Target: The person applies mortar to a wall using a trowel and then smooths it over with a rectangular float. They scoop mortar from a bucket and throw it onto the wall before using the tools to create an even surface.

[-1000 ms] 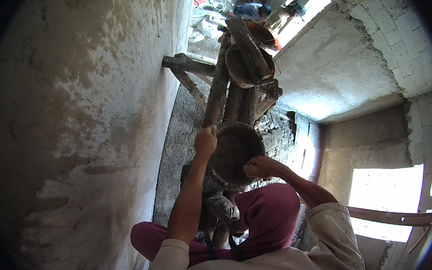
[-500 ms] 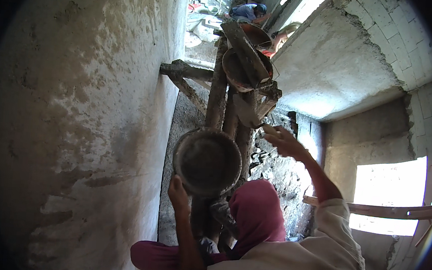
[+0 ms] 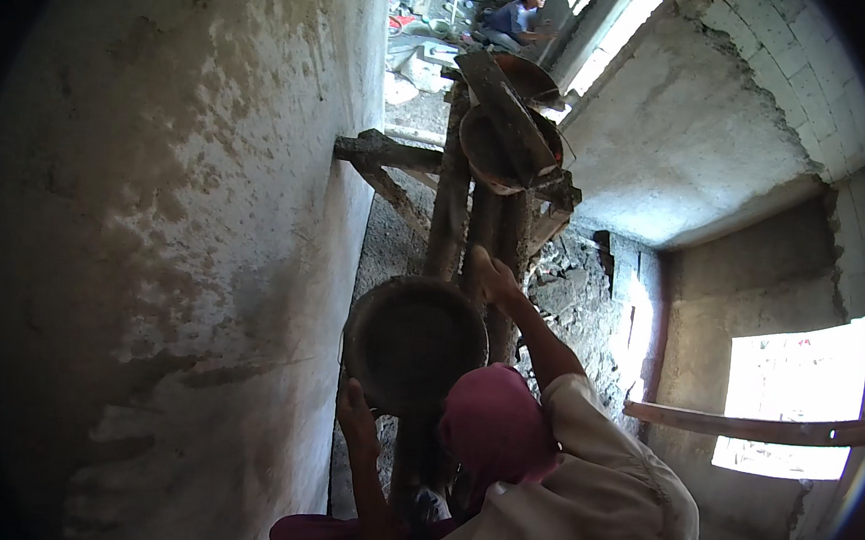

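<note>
My left hand [image 3: 358, 423] is at the near left rim of a round dark basin [image 3: 419, 287], thumb upright against it. The basin rests over the wooden beams, and its inside is dark. Just beyond its far right side, my right hand [image 3: 492, 277] is closed in a fist. The earlier picture shows a trowel in that hand; now its blade is hidden or lost against the dark beams. My right knee [image 3: 498, 425], in maroon cloth, rises near the basin.
Farther along the beams [image 3: 449, 211] stands a bucket [image 3: 480, 158] with a plank [image 3: 509, 115] across it, and another bucket [image 3: 528, 76] behind. A rough wall [image 3: 223, 255] is close on the left. A co-worker in a cap [image 3: 515, 17] crouches far off. A wooden bar [image 3: 743, 425] crosses the window.
My right hand has swung left and nearer, from out over the right side to beside the basin, and the trowel blade has dropped from sight. The distant co-worker has straightened up. My left hand stays at the rim.
</note>
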{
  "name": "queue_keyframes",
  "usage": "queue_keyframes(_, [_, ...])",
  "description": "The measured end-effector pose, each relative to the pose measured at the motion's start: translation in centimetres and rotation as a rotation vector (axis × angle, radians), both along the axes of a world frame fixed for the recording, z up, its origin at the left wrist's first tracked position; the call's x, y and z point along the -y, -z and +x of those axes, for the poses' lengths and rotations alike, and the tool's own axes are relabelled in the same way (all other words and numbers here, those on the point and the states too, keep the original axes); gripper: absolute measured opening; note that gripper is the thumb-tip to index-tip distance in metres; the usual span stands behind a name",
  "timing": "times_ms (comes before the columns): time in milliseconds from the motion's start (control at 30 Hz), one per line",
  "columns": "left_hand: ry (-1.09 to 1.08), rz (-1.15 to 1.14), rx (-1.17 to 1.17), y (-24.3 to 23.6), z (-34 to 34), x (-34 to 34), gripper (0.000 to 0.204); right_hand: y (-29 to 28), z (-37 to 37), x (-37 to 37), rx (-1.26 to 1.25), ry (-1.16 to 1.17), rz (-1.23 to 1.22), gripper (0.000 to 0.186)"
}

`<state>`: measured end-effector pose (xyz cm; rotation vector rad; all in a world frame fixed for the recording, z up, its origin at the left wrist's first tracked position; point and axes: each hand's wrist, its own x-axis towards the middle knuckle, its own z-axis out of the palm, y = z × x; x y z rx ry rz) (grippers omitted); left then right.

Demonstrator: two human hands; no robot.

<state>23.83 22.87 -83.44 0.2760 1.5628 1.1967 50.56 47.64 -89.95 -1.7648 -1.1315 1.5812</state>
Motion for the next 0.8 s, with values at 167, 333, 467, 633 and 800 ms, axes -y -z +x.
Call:
queue_keyframes(167, [-0.003,0.024,-0.060,0.1,0.5,0.3,0.056,0.8,2.5,4.2,-0.126,0.156,-0.116,0.052])
queue_keyframes(333, [0.010,0.058,-0.053,0.1,0.4,0.6,0.055,-2.0,-2.4,-0.3,-0.352,0.318,-0.085,0.047])
queue_keyframes(467, [0.006,0.021,-0.078,-0.3,0.7,0.4,0.050,2.1,-2.0,-3.0,-0.299,0.379,-0.271,0.038])
queue_keyframes(633, [-0.032,-0.036,-0.098,-0.4,0.6,0.1,0.045,7.6,2.4,3.1,-0.443,0.257,-0.406,0.033])
queue_keyframes(800, [-0.006,0.038,-0.142,2.1,0.0,1.2,0.047,2.2,-0.8,1.2,-0.617,0.478,-0.302,0.036])
